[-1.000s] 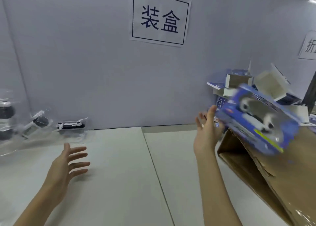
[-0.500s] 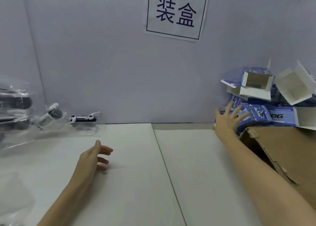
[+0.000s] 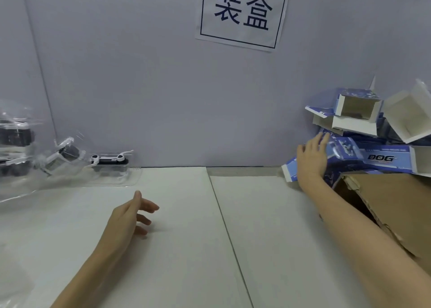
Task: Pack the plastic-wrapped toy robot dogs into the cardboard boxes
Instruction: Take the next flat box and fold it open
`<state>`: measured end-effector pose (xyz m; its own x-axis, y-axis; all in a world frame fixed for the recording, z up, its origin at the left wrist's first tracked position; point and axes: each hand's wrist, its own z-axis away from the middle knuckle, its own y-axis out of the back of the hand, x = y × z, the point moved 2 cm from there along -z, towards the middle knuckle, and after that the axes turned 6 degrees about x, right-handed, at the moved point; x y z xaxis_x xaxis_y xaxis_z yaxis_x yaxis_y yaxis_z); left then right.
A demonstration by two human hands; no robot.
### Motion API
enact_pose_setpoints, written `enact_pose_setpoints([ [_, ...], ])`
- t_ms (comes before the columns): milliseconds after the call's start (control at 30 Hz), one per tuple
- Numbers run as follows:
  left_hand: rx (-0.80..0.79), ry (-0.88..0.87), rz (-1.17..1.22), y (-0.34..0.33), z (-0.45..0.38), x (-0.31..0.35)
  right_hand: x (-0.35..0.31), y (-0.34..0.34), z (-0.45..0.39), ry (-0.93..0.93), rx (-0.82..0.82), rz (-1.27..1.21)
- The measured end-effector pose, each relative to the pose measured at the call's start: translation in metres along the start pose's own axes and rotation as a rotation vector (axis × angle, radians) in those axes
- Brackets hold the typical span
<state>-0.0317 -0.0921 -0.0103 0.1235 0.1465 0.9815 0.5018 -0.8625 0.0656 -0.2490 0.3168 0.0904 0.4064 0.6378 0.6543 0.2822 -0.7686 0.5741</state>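
**Light card, slick plastic**

The carton [image 3: 396, 205] lies at right under a heap of blue boxes [image 3: 363, 160]: light, stiff card, easily crushed, best held by the edges. The right hand [image 3: 311, 160] lies flat on one, fingers straight. The wrapped dogs [image 3: 70, 160] wait far left, probably slippery; grip the body. The left hand [image 3: 130, 216] hovers loosely open, empty.

Left hand [image 3: 130, 216], right hand [image 3: 311, 160]: bare, no gloves, rings, watch; forearms bare, no sleeves.
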Motion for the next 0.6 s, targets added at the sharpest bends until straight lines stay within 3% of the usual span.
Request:
enact_pose_setpoints([
  [233,0.007,0.007,-0.033,0.004,0.009,0.001,-0.047,0.095,0.06,0.086,0.171,-0.201],
  [333,0.024,0.016,-0.019,0.005,0.018,0.009,-0.065,0.133,0.097,0.111,0.306,-0.452],
  [400,0.032,0.042,0.007,0.005,0.023,0.016,-0.076,0.151,0.119,0.103,0.41,-0.845],
  [467,0.026,0.069,0.032,0.005,0.026,0.021,-0.084,0.16,0.14,0.073,0.417,-1.393],
  [533,0.026,0.061,0.019,0.006,0.028,0.023,-0.089,0.165,0.159,0.075,0.267,-1.967],
  [600,0.045,0.04,0.02,0.009,0.027,0.025,-0.093,0.17,0.176,0.116,0.05,-2.372],
])
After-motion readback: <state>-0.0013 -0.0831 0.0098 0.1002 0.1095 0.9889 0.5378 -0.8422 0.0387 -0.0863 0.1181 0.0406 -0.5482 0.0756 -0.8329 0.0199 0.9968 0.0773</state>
